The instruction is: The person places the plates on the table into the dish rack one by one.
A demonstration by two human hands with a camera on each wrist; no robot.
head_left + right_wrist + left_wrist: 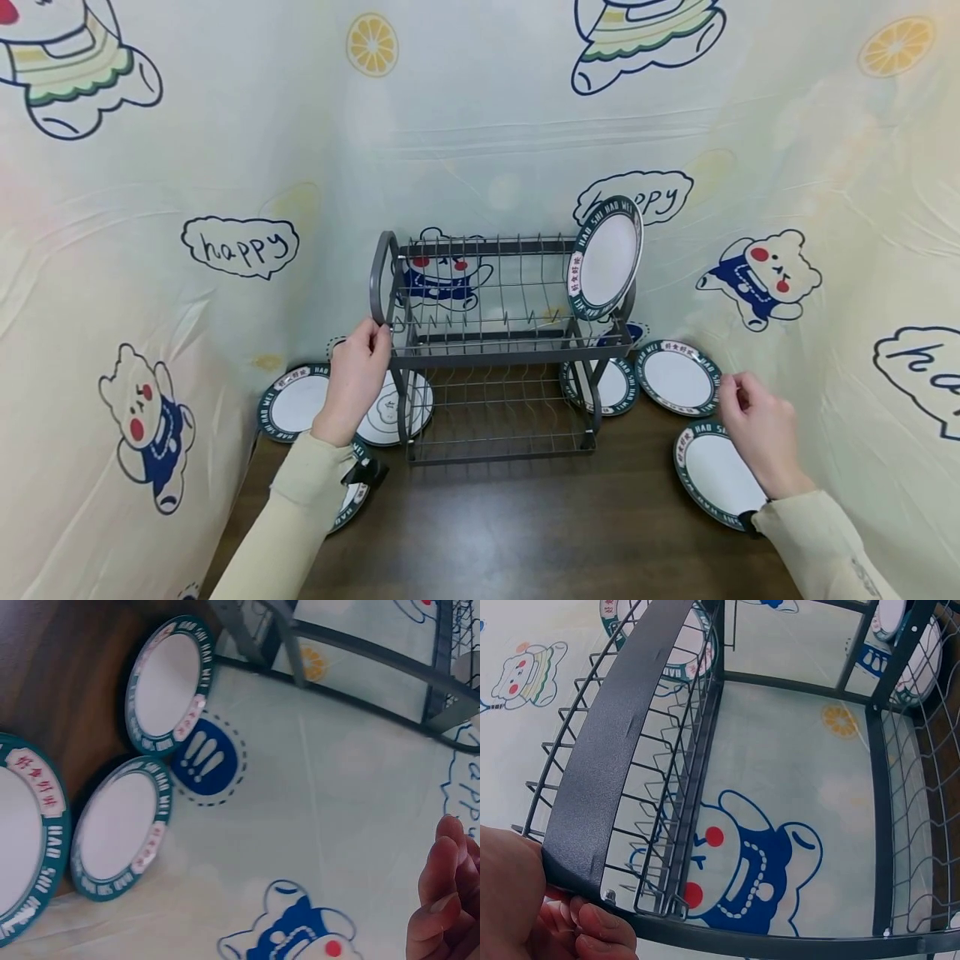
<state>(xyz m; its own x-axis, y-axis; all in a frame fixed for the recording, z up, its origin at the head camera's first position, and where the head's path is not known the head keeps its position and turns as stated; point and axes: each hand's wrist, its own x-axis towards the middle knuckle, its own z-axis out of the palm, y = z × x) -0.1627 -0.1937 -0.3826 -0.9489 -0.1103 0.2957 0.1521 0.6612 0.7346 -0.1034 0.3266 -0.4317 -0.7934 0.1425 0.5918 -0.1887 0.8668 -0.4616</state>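
Note:
A dark grey two-tier dish rack [510,361] stands at the back of the table. My left hand [355,367] grips the front left corner of its upper tier; in the left wrist view the fingers [604,926] curl under the frame. One white plate with a green lettered rim [606,258] stands tilted upright in the right end of the upper tier. My right hand [761,429] holds nothing, its fingers loosely bent, above the right-hand plates. Below it lie a near plate [716,475] and a farther plate [678,377].
Another plate [617,387] lies partly behind the rack's right leg. To the left are a plate [296,404], a plate with a small central mark [386,412] and a plate [351,504] partly under my left forearm. A printed cloth [480,125] hangs behind the brown table [517,525].

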